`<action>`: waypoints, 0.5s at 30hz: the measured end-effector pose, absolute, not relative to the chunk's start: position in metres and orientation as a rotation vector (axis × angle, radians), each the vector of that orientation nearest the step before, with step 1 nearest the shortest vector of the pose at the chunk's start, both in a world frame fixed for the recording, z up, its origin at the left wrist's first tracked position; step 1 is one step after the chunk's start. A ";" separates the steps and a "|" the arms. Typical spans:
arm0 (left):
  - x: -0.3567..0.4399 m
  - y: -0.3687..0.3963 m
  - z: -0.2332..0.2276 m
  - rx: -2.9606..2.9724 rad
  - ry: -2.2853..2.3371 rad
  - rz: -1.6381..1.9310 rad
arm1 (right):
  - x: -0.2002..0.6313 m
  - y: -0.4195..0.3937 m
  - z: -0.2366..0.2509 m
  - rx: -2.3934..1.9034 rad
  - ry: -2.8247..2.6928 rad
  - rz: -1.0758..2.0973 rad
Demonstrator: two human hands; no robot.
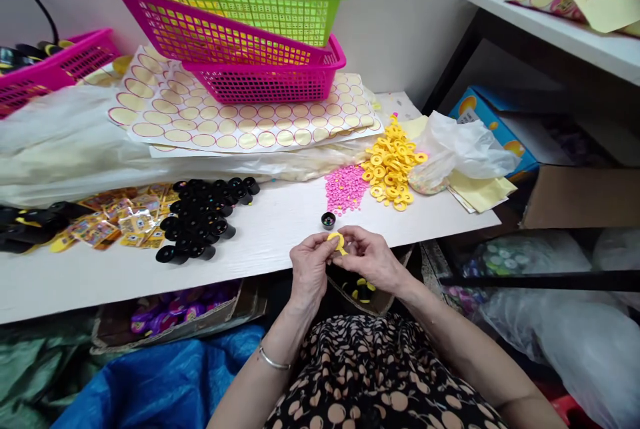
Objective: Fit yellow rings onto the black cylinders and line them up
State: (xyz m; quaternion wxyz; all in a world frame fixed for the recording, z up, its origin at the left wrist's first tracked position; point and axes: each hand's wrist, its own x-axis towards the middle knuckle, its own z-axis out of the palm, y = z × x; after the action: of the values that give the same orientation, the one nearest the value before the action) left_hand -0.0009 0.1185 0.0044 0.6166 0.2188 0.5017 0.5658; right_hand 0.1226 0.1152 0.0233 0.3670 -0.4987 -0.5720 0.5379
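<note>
Yellow plastic is showing between both hands: the left hand (311, 266) and the right hand (369, 257) are pinching one small yellow ring (336, 239) together, fingers closed on its rim, just off the near edge of the tabletop (280, 229). It is looking light, stiff and a bit slippery, so gripping it by the outer edge seems best. Just beyond the ring a single black cap (329, 219) is standing on the tabletop. Farther beyond are lying a heap of pink beads (345, 187) and a pile of yellow rings (391, 166), with black caps (203, 219) massed off to the left. Farthest from the ring, stacked baskets (240, 22) are sitting on sticker sheets (240, 119); no writing is readable anywhere.
</note>
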 end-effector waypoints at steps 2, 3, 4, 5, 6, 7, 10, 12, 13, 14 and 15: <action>0.000 0.121 0.006 0.413 1.130 1.315 | 0.117 0.115 0.023 -1.347 -1.708 1.058; 0.001 0.121 0.008 0.377 1.116 1.310 | 0.115 0.116 0.023 -1.379 -1.807 0.886; 0.002 0.122 0.009 0.356 1.105 1.305 | 0.114 0.118 0.022 -1.402 -1.886 0.736; 0.001 0.123 0.010 0.352 1.099 1.303 | 0.113 0.120 0.021 -1.412 -1.951 0.628; 0.000 0.124 0.010 0.363 1.102 1.311 | 0.113 0.124 0.020 -1.406 -2.000 0.561; -0.001 0.126 0.010 0.385 1.116 1.329 | 0.114 0.129 0.019 -1.391 -2.035 0.523; -0.010 0.136 0.003 0.453 1.238 1.449 | 0.114 0.145 0.014 -1.366 -2.069 0.461; -0.015 0.145 -0.003 0.468 1.332 1.511 | 0.114 0.155 0.012 -1.378 -2.091 0.440; -0.017 0.149 -0.005 0.470 1.360 1.519 | 0.113 0.160 0.010 -1.384 -2.109 0.433; -0.018 0.153 -0.007 0.469 1.379 1.514 | 0.112 0.164 0.009 -1.392 -2.132 0.430; -0.019 0.157 -0.009 0.464 1.389 1.497 | 0.111 0.168 0.008 -1.401 -2.159 0.429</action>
State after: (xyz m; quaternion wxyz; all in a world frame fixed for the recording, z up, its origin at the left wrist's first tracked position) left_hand -0.0190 0.1570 -0.0089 0.5002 0.1919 0.5744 0.6189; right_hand 0.1111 0.1676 0.0082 0.2632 -0.5180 -0.7983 0.1587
